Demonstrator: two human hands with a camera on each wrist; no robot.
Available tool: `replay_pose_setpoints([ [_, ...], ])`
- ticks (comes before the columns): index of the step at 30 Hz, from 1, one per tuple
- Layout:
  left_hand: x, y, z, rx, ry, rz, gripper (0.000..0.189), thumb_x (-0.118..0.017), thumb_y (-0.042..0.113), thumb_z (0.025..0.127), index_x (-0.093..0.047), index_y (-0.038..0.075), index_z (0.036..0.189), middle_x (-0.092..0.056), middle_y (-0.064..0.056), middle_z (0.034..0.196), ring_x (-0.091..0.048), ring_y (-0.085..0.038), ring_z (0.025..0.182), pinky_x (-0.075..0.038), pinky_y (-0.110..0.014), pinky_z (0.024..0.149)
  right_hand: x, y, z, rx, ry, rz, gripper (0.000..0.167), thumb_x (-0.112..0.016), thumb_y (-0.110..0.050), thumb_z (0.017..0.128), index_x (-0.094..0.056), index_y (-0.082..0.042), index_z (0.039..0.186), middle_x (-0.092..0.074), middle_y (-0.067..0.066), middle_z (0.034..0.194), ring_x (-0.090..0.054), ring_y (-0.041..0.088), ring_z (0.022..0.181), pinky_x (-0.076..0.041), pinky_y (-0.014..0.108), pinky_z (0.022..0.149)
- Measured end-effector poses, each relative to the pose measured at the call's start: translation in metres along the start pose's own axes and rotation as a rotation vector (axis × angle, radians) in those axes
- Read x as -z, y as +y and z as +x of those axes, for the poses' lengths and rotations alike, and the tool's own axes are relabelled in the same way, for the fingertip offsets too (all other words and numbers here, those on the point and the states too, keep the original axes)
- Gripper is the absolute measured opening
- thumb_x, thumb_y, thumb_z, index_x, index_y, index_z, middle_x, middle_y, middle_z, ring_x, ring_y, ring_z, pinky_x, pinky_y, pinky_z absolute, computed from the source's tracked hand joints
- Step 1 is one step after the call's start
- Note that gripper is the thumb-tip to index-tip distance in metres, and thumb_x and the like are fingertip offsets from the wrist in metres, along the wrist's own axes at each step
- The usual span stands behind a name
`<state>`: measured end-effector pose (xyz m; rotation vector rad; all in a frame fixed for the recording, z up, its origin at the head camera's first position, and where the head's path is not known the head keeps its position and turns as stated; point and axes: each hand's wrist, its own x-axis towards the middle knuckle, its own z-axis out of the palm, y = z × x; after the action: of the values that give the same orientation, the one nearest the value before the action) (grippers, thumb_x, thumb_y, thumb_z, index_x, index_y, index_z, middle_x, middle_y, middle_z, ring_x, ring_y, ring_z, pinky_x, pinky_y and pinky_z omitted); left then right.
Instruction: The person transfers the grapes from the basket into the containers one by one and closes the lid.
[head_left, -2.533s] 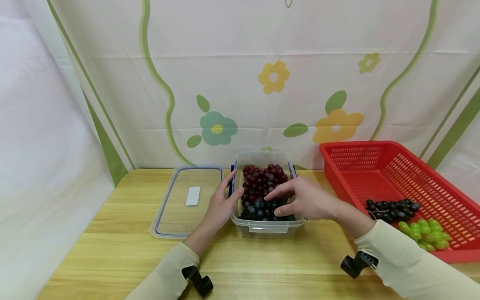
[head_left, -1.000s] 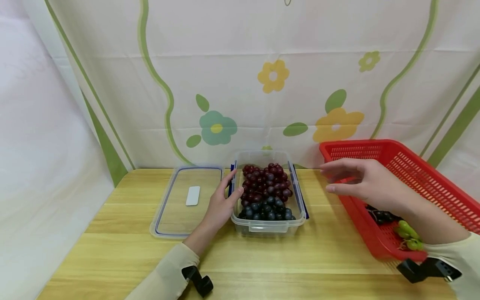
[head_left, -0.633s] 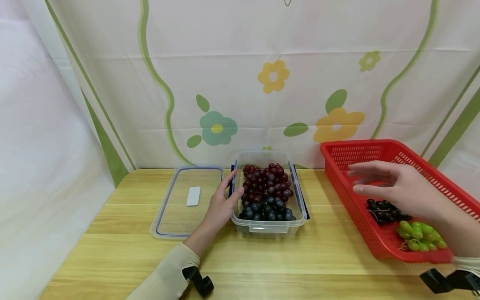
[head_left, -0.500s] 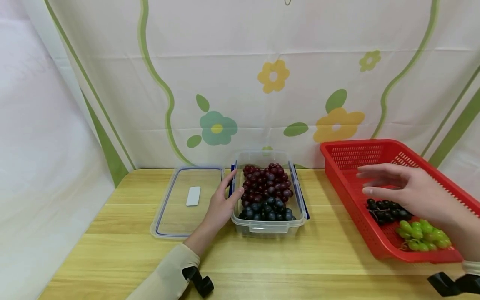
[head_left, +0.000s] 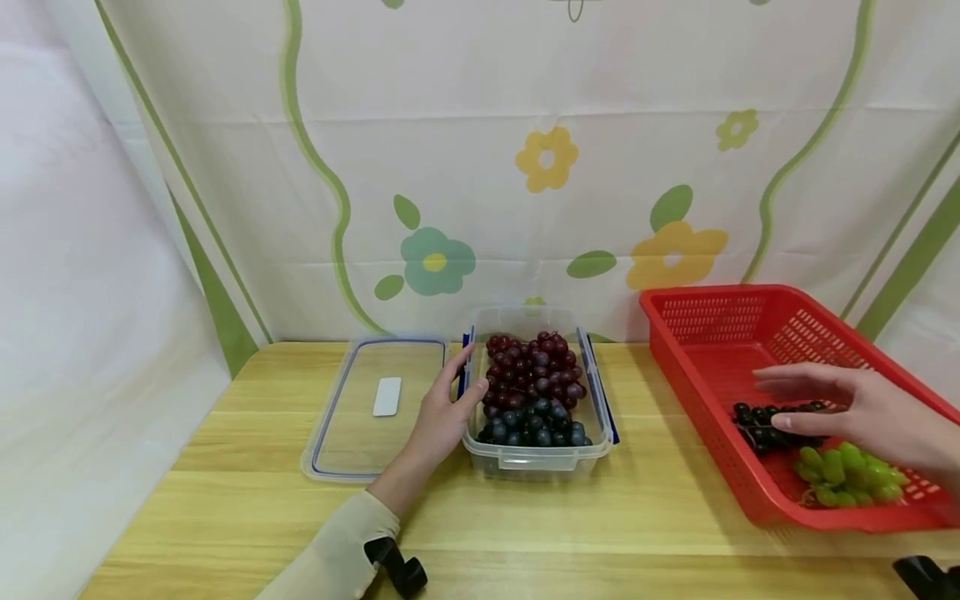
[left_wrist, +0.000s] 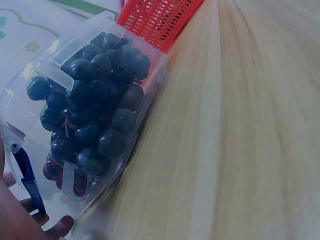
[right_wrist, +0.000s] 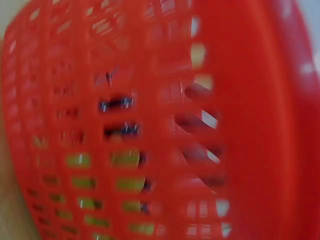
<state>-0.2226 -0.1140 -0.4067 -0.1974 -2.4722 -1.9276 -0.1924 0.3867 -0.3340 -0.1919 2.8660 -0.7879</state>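
A clear plastic container [head_left: 536,464] stands mid-table. Inside it, dark red grapes [head_left: 528,367] lie at the back and blue-black grapes [head_left: 536,423] at the front. My left hand [head_left: 442,417] rests against its left side, beside the blue latch [left_wrist: 29,180] in the left wrist view. Over the red basket [head_left: 712,400] on the right, my right hand [head_left: 862,408] hovers, thumb and fingers apart, just above a bunch of black grapes [head_left: 757,429]. Green grapes [head_left: 847,475] lie nearer me in that basket. In the right wrist view the basket's slotted wall mostly hides the fingers [right_wrist: 192,122].
The container's clear lid [head_left: 352,417], with a blue seal and a white label [head_left: 387,397], lies flat on the wooden table [head_left: 525,533] to the left. A flower-printed cloth [head_left: 547,208] hangs behind the table. The basket's raised walls surround the loose bunches.
My right hand has left the container, where it was over the blue-black grapes, moved right across the table and come down into the red basket. My left hand stays put.
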Motion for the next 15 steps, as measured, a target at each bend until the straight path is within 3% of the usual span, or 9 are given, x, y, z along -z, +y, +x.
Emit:
replay_pose_setpoints([
  [8, -0.002, -0.001, 0.000, 0.013, 0.004, 0.018, 0.062, -0.059, 0.032, 0.109, -0.034, 0.038, 0.166, -0.024, -0.006, 0.178, -0.018, -0.041, 0.165, -0.022, -0.074, 0.126, -0.005, 0.031, -0.003, 0.045, 0.028, 0.025, 0.066, -0.076, -0.032, 0.099, -0.052, -0.004, 0.154, -0.059, 0.031, 0.148, -0.050, -0.024, 0.102, -0.061, 0.025, 0.074],
  [15, -0.003, -0.002, 0.001, 0.017, 0.001, 0.006, 0.062, -0.058, 0.032, 0.109, -0.034, 0.036, 0.166, -0.022, -0.006, 0.178, -0.017, -0.041, 0.165, -0.018, -0.074, 0.127, -0.007, 0.039, -0.001, 0.074, 0.081, -0.019, 0.063, -0.082, -0.033, 0.094, -0.060, -0.009, 0.149, -0.066, 0.025, 0.141, -0.052, -0.022, 0.105, -0.059, 0.024, 0.073],
])
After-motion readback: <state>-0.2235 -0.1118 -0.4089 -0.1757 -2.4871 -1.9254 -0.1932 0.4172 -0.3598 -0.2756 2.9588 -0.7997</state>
